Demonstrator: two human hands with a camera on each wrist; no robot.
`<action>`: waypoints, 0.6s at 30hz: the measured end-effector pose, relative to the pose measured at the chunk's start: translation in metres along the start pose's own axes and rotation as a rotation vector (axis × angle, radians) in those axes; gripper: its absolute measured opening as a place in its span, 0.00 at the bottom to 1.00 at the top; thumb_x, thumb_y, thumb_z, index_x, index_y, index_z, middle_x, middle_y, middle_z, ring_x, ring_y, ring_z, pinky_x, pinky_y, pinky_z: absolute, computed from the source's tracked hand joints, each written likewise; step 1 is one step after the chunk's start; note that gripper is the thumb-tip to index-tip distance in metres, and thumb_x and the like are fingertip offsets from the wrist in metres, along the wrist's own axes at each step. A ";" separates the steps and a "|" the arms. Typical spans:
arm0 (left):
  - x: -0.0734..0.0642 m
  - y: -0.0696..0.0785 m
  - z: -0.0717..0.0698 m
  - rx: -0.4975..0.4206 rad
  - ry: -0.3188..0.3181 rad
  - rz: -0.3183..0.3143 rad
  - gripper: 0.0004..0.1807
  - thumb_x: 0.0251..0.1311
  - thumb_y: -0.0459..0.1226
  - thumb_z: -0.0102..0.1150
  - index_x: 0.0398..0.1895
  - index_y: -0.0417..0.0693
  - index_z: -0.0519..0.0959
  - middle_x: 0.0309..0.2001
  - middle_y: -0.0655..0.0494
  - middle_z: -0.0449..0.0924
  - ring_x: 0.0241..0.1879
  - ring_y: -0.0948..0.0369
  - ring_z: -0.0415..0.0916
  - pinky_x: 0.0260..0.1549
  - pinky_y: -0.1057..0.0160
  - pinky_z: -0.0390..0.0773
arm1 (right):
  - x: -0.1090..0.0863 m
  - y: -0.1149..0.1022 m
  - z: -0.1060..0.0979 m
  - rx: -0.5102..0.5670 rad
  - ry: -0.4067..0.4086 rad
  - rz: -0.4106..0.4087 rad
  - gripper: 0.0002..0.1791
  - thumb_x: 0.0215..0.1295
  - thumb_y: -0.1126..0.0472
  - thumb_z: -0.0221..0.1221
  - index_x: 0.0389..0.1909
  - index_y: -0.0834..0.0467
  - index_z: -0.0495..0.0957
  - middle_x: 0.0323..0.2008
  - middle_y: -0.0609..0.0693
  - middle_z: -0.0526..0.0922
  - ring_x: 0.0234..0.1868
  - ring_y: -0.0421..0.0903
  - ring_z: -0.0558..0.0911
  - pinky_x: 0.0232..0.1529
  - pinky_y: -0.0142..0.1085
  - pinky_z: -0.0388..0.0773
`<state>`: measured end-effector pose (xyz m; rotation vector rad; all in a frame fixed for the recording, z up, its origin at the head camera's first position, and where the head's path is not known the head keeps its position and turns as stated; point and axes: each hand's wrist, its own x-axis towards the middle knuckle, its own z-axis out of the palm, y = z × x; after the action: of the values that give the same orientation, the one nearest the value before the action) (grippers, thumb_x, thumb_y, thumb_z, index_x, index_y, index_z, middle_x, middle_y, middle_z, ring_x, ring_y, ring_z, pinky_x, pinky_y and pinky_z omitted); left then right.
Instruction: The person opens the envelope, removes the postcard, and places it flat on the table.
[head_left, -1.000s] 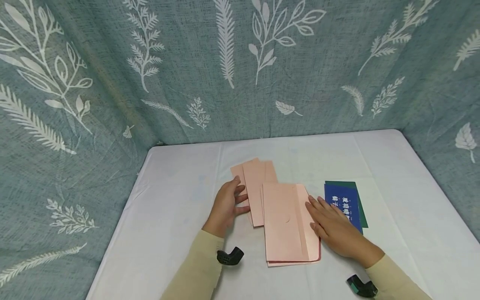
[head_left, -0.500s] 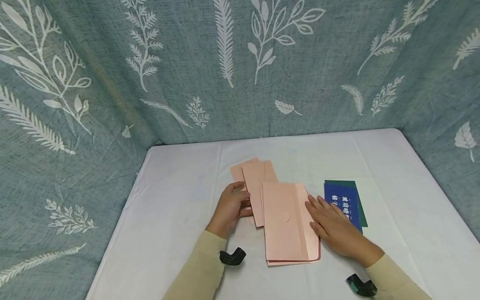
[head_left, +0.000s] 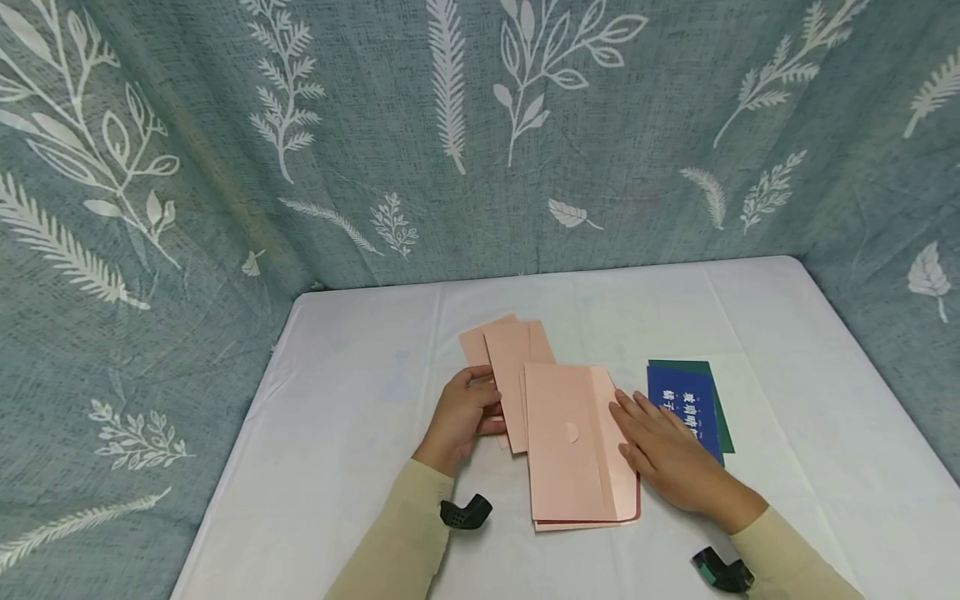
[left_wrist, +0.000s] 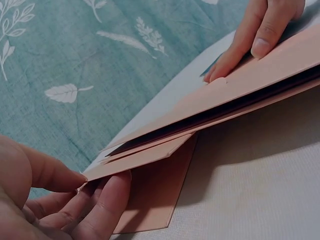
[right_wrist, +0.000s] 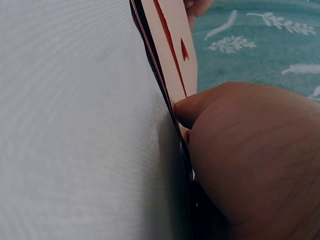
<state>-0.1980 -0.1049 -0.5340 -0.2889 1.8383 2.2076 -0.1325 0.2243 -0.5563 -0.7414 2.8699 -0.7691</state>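
Several pink paper envelopes lie fanned out and overlapping on the table. The front pink envelope (head_left: pixel 566 483) is on top, with its flap to the right and a small half-round cut in its face. My right hand (head_left: pixel 667 462) rests on that flap with its fingers extended. To the left, my left hand (head_left: pixel 457 421) pinches the near edge of a lower pink envelope (left_wrist: pixel 145 162); in the left wrist view its thumb side is above and its other fingers are under the paper. Another pink envelope (left_wrist: pixel 155 200) lies beneath those fingers. A dark layer shows between the upper envelopes' edges.
A blue card or booklet (head_left: pixel 693 396) with white characters lies over a green one (head_left: pixel 726 429), partly behind my right hand. The table (head_left: pixel 360 375) has a white cloth. A green curtain (head_left: pixel 480 208) with white leaves hangs behind and at both sides.
My left hand has moved slightly right and its fingers have closed on the edge of a lower envelope. The half-round cut on the front envelope has lifted a little. The right hand has stayed put.
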 end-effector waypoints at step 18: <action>0.001 0.004 -0.005 -0.034 0.026 0.025 0.30 0.69 0.21 0.56 0.73 0.37 0.69 0.60 0.38 0.80 0.34 0.56 0.84 0.25 0.60 0.86 | 0.003 0.003 -0.003 0.003 0.000 -0.015 0.33 0.87 0.53 0.53 0.85 0.60 0.61 0.86 0.56 0.55 0.85 0.62 0.52 0.78 0.66 0.45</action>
<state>-0.1998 -0.1107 -0.5315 -0.3050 1.8286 2.2642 -0.1367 0.2267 -0.5548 -0.7640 2.8659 -0.7742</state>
